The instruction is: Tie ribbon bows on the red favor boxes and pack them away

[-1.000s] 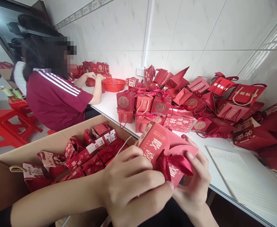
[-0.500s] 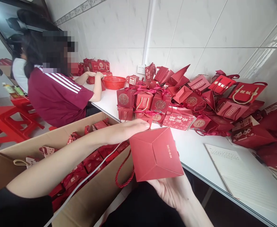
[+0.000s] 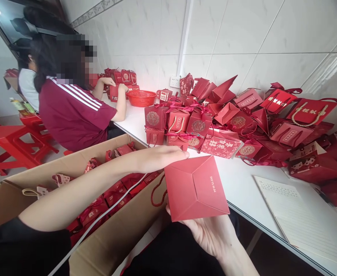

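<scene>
A red paper gift box (image 3: 199,189) is held up before me, its folded bottom with small printed letters turned towards me. My right hand (image 3: 205,234) grips it from below, the fingers hidden behind the box. Along its upper left edge lies my left hand (image 3: 168,156), thumb at the top edge and the other fingers mostly out of sight. A dark red rope handle (image 3: 157,193) hangs from the box's left side. Under my left arm stands a cardboard carton (image 3: 111,239) with several red gift boxes (image 3: 116,193) in it.
Red gift boxes (image 3: 199,126) are heaped on the white table (image 3: 237,188) against the wall. A notebook (image 3: 292,214) lies at the right. A co-worker in a maroon shirt (image 3: 70,115) sits beside a red basin (image 3: 141,98). A white cable (image 3: 99,222) crosses the carton.
The view has shifted slightly. The box stays in both hands, and its rope handle has swung to hang higher and partly behind it. The co-worker's hands have moved apart around a red box.
</scene>
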`<state>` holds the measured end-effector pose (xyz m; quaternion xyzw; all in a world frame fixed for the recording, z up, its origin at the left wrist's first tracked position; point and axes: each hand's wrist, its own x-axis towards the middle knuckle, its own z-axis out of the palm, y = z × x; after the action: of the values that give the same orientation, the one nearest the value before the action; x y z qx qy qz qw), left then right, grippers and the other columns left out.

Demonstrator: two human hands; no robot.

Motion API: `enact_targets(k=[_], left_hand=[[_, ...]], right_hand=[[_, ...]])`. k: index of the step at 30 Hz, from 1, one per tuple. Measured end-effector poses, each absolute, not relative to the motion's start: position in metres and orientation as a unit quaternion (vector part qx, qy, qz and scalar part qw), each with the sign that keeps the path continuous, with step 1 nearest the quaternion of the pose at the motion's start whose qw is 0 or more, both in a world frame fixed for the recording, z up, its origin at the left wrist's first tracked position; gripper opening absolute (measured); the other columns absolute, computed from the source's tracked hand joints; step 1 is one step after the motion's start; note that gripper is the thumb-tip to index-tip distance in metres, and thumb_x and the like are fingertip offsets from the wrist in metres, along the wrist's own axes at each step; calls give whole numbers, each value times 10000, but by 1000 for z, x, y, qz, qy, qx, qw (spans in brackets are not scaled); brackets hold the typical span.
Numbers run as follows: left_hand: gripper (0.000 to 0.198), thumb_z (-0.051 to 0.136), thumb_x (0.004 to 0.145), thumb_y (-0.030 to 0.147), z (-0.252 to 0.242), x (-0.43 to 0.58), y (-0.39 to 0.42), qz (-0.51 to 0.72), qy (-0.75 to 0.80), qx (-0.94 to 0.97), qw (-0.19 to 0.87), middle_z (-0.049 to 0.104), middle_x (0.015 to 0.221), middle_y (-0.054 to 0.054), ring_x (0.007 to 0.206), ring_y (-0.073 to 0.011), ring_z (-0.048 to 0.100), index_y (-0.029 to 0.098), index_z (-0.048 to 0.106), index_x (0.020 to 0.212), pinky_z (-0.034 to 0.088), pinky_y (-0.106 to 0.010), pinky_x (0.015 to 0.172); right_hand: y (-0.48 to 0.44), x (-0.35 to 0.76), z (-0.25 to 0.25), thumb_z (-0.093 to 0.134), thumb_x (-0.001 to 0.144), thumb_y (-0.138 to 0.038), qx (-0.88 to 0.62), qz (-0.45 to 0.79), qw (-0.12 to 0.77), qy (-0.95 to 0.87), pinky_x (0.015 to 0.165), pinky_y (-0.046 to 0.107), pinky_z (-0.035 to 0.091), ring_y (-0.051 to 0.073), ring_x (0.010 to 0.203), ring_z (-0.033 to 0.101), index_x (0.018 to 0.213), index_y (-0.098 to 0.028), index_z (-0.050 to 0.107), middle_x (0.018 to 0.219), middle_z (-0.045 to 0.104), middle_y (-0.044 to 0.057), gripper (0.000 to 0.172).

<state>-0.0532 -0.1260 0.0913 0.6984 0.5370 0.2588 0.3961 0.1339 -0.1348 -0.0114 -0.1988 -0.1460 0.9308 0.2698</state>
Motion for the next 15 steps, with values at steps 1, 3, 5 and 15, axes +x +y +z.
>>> enact_targets(k=[1, 3, 5, 15], left_hand=[[388, 377, 857, 502, 91, -54, -125, 257, 536, 699, 397, 646, 1016, 6, 976, -210, 576, 218, 641, 871, 428, -309, 843], [389, 372, 862, 499, 90, -55, -124, 256, 536, 700, 396, 644, 1033, 3, 969, -209, 581, 217, 639, 881, 431, -310, 833], [385, 373, 869, 494, 89, -56, -122, 252, 538, 702, 393, 645, 1035, 4, 974, -205, 583, 216, 638, 896, 432, -298, 826], [747, 709, 624, 508, 88, -56, -133, 234, 535, 745, 323, 558, 1246, -71, 1103, -280, 539, 254, 458, 1281, 449, -328, 862]], right_hand=[[-134, 134, -12, 572, 782, -540, -201, 931, 269, -144, 832, 325, 544, 218, 1054, 607, 1210, -181, 525, 1261, 561, 117, 561], [-133, 134, -14, 570, 785, -533, -206, 931, 267, -141, 837, 330, 542, 215, 1043, 612, 1201, -177, 531, 1242, 576, 113, 550], [-132, 134, -16, 568, 789, -523, -209, 931, 267, -139, 841, 338, 542, 211, 1022, 621, 1189, -174, 540, 1213, 596, 103, 532], [-127, 132, -19, 573, 799, -479, -207, 929, 282, -118, 773, 339, 575, 238, 972, 651, 1207, -163, 526, 1123, 654, 106, 518]])
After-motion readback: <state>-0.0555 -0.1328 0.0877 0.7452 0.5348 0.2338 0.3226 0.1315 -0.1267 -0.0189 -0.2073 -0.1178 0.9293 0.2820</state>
